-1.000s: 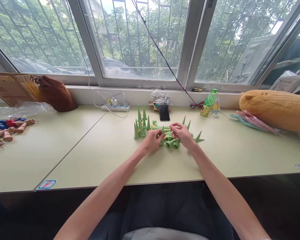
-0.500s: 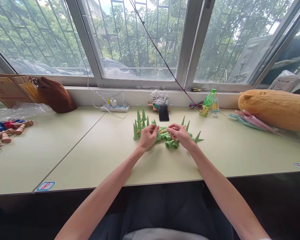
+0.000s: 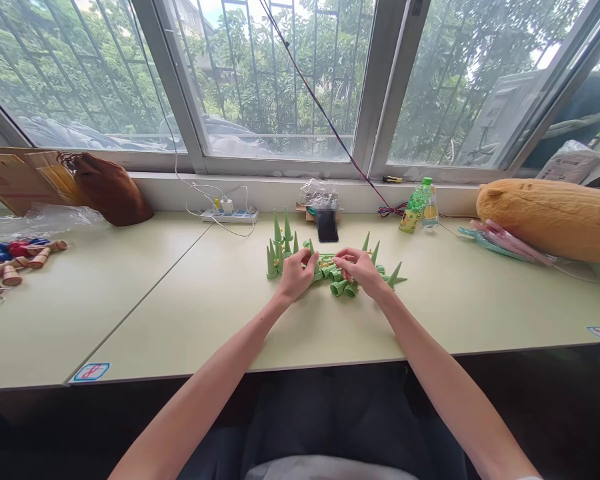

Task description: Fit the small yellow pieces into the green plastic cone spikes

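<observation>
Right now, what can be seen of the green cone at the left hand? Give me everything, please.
The green cone is light green, looks like plastic and narrows to a pointed tip. It is roughly upright, tip up, pinched in the left hand, which hides much of its lower part. Similar green pieces lie close by on the table; whether any touches it cannot be told.

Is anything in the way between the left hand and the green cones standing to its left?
Nothing visible is: the left hand is close beside the standing green cones. The phone sits farther back.
</observation>
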{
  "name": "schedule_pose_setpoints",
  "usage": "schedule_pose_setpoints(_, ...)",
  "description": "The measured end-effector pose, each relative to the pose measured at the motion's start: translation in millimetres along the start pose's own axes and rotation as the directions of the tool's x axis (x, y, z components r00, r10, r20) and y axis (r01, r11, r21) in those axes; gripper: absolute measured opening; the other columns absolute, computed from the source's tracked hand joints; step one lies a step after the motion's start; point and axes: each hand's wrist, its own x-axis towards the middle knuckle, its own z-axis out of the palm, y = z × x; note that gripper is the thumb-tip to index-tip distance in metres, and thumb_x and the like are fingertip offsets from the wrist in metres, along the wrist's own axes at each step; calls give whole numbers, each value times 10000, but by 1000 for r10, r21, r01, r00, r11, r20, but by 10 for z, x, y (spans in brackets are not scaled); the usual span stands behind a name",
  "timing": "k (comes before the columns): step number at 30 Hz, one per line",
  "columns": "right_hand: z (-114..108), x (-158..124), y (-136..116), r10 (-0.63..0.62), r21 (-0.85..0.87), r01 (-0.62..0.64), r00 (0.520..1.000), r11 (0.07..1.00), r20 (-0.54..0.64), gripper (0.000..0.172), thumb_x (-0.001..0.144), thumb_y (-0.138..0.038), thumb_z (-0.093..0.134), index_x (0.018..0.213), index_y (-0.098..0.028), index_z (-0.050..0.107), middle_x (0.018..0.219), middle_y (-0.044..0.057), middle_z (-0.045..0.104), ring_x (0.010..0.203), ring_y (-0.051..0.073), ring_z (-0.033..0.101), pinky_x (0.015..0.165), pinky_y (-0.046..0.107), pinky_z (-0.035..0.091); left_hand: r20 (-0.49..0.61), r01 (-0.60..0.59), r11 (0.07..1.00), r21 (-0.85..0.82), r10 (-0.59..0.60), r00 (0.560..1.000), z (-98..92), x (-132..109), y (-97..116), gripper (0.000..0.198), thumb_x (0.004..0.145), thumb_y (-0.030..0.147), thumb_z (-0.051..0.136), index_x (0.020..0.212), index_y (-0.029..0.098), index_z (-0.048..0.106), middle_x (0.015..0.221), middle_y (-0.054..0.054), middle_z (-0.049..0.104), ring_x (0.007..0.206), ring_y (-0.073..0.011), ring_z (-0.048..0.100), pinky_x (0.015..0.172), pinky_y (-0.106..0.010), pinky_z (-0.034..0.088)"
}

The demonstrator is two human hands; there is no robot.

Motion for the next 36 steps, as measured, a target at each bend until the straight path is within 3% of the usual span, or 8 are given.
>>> schedule_pose_setpoints(23, 11, -9, 55, -80, -87, 93, 986, 992, 143, 365, 716, -484, 724, 887, -162, 702, 703, 11, 609, 495, 83, 486, 417, 212, 374, 10, -41, 999, 22, 41, 999, 11, -14, -7, 375, 915, 409, 484, 623, 185, 413, 578, 16, 425, 541, -108, 374, 527, -264, 299)
schedule_pose_setpoints(36, 13, -21, 47, -112, -122, 132, 981, 984, 158, 355, 726, -477, 716, 879, -157, 709, 687, 2, 599, 498, 80, 486, 435, 212, 380, 42, -37, 999, 10, 36, 998, 5, -18, -10, 362, 921, 416, 476, 648, 184, 419, 579, 27, 389, 533, -103, 329, 521, -264, 272)
